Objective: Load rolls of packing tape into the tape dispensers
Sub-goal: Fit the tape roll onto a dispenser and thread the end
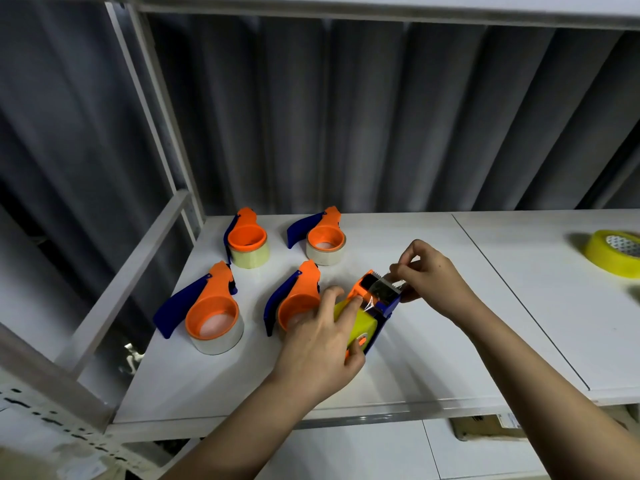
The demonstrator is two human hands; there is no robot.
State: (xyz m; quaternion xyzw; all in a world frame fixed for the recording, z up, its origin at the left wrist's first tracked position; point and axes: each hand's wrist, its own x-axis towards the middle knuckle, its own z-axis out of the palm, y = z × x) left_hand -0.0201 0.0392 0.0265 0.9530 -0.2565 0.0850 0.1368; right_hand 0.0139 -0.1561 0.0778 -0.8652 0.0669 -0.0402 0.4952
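While the left hand (322, 344) grips the yellow tape roll (356, 323) seated in the orange-blue dispenser (375, 299) mid-shelf, the right hand (429, 275) pinches the clear tape end (388, 284) at the cutter. Four loaded dispensers (214, 313) sit toward the white shelf's (450, 358) left edge; a spare yellow roll (613, 251) lies at the right edge.

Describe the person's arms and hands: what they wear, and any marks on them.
Both forearms are bare as far as the picture shows, with no sleeve in view. The left hand and the right hand wear no gloves, and no ring, watch, bracelet or marking shows on either.
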